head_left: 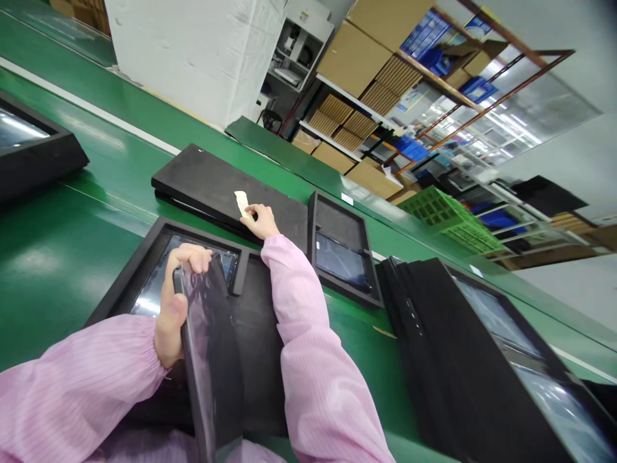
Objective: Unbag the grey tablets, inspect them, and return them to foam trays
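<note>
My left hand (176, 302) is wrapped round the edge of a dark, film-covered display panel (212, 360), which stands tilted on edge in front of me. Under it lies a black foam tray (263, 341), with another shiny screen (153, 292) in its upper left recess; part of the tray is hidden by the panel and my sleeves. Farther out, my right hand (263, 222) pinches a small yellowish paper slip (241, 203) with printed marks. The slip is over a flat black foam slab (212, 179); whether it touches the slab I cannot tell.
A smaller foam tray (337, 215) with one screen sits beyond my right arm. Stacked black foam trays (448, 347) holding screens stand at right, another tray (33, 157) at far left. All lie on a green work surface (43, 251). Shelves with cardboard boxes (354, 58) and a green crate (450, 218) are behind.
</note>
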Demonstrator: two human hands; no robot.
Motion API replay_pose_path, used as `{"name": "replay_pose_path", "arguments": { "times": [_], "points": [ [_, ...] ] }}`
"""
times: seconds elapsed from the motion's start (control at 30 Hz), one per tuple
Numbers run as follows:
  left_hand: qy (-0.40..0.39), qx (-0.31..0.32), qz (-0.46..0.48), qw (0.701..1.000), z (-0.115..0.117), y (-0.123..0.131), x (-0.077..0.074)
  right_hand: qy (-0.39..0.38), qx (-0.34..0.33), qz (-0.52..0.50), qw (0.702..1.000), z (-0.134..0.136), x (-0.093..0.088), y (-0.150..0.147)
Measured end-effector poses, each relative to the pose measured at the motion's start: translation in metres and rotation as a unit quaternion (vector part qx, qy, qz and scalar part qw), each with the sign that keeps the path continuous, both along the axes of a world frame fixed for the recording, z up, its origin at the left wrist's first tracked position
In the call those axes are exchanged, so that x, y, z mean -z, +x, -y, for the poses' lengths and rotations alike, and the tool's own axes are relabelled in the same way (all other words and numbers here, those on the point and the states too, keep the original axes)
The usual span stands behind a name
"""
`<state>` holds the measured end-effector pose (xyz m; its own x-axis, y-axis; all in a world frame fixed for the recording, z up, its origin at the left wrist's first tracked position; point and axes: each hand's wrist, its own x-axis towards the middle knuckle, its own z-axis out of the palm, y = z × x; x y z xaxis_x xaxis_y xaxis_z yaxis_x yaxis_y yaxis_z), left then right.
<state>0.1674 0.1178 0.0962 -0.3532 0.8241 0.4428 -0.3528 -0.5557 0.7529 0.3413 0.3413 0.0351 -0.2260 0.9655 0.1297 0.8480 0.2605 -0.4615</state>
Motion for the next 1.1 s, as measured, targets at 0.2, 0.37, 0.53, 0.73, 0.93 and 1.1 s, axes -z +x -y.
{"name": "replay_pose_path", "arguments": {
  "times": [0.2, 0.37, 0.53, 0.73, 0.93, 1.1],
  "points": [
    [-0.002, -0.001, 0.021, 1.000, 0.001, 0.001, -0.001, 0.010, -0.011, -0.003, 1.000, 0.006, 0.000, -0.002],
    [0.008, 0.012, 0.036, 0.999, 0.000, 0.001, -0.003, 0.018, -0.019, -0.002, 1.000, 0.008, -0.001, -0.003],
    [-0.006, 0.006, 0.034, 0.999, 0.001, 0.002, -0.004, 0.024, -0.043, 0.003, 0.999, 0.014, -0.003, 0.001],
    [0.000, 0.009, 0.049, 0.999, 0.001, 0.001, -0.002, 0.044, -0.043, -0.004, 0.998, 0.017, -0.002, 0.009],
    [0.004, 0.013, 0.060, 0.998, 0.000, 0.001, -0.003, 0.053, -0.067, 0.006, 0.996, 0.015, -0.004, 0.007],
    [0.009, 0.018, 0.064, 0.998, 0.000, 0.002, -0.004, 0.041, -0.061, 0.022, 0.997, 0.017, -0.007, 0.004]
  ]
}}
